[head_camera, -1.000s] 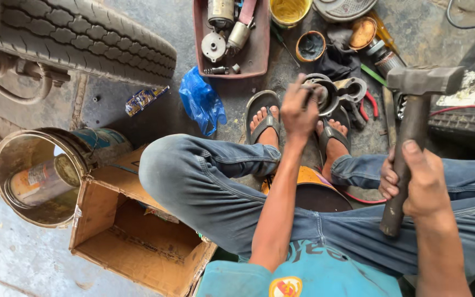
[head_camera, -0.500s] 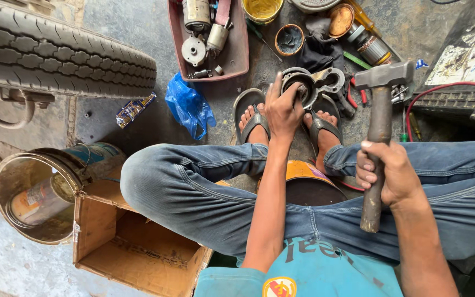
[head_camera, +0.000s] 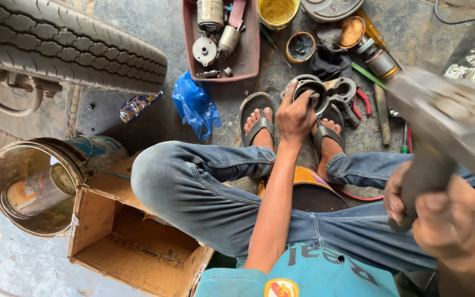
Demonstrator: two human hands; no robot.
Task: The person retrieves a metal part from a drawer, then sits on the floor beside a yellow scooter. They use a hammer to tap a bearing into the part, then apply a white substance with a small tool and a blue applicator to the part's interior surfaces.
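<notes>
I see my left hand [head_camera: 295, 115] reaching forward between my two feet in sandals. Its grip is pressed down on a round metal housing [head_camera: 313, 91] that lies on the concrete floor [head_camera: 155, 118], with the fingers curled over its rim. A flat metal bracket [head_camera: 341, 91] lies touching the housing on its right side. My right hand [head_camera: 441, 217] is raised near the camera, its grip closed tight around the handle of a heavy hammer [head_camera: 446, 124]; the steel head is blurred and stands above the hand. Just beside the bracket are red-handled pliers [head_camera: 364, 99]. Further ahead a reddish tray [head_camera: 246, 52] holds motor parts, and a yellow tub [head_camera: 277, 12] stands next to it. A blue plastic bag [head_camera: 195, 105] lies left of my foot. On the left I see a tyre [head_camera: 72, 47], a metal bucket [head_camera: 28, 184] and an open cardboard box [head_camera: 133, 242].
</notes>
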